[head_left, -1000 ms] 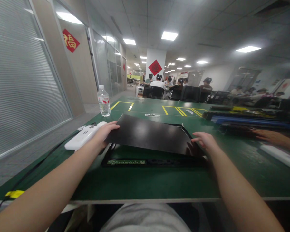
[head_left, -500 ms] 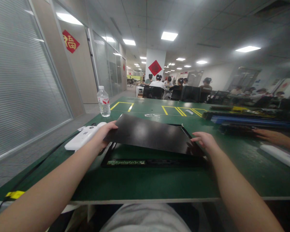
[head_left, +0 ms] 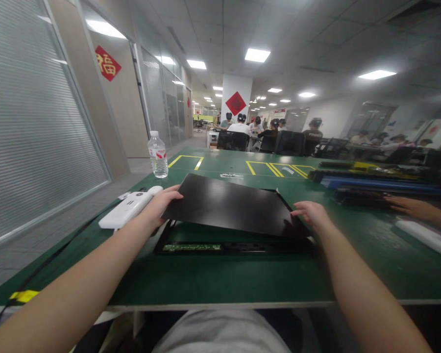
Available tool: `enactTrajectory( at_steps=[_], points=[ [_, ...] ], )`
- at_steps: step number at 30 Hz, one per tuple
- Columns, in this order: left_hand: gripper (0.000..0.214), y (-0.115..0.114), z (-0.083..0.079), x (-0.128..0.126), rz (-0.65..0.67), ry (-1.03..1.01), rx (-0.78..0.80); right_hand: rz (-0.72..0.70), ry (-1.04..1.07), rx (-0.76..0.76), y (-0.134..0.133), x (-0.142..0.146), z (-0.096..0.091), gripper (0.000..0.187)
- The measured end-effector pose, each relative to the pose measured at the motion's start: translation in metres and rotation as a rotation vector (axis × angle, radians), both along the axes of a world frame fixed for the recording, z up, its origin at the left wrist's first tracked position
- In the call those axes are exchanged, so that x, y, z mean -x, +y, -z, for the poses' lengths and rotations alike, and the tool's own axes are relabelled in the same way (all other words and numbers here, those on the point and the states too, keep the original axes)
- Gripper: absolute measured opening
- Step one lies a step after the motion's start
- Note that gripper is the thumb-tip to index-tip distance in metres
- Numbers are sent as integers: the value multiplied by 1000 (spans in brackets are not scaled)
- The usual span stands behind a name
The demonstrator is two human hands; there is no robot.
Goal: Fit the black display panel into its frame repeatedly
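Observation:
A glossy black panel (head_left: 228,203) is lifted at a tilt above a black frame (head_left: 235,246) that lies on the green table (head_left: 213,282). A narrow green circuit strip (head_left: 191,247) shows along the frame's near edge. My left hand (head_left: 159,203) grips the panel's left edge, fingers curled over it. At the panel's right near corner my right hand (head_left: 312,214) holds the edge, fingers partly spread.
A white power strip (head_left: 127,210) lies left of my left hand. A water bottle (head_left: 158,154) stands at the back left. Another person's hand (head_left: 413,208) rests on the table at right, near black and blue parts (head_left: 375,184). Seated people fill the background.
The panel's left edge has dropped slightly and shifted a little right with my left hand. My right hand has barely moved.

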State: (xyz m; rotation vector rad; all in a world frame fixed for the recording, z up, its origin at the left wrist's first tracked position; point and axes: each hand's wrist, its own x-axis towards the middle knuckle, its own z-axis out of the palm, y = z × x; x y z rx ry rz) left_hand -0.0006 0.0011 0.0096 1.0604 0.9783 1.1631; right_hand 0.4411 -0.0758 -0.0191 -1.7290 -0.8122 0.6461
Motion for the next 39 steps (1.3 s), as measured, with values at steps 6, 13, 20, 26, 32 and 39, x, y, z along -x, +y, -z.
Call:
enactTrajectory(
  at_steps=[6,13,20,26,32,39],
  points=[
    [49,-3,3,-5,-15,29,20,10,-130,32,0,-1,3,13],
    [49,2,10,-5,-9,58,11,-6,-360,89,5,-8,11,14],
    [47,6,16,-3,-41,91,31,-30,-533,141,6,-8,12,15],
    [48,12,25,-1,-100,153,71,-41,-570,128,5,-7,11,13],
    [43,10,22,-3,-112,185,86,-45,-587,123,4,-7,11,12],
    [32,10,23,-4,-165,308,35,-53,-589,132,5,-9,12,14]
  ],
)
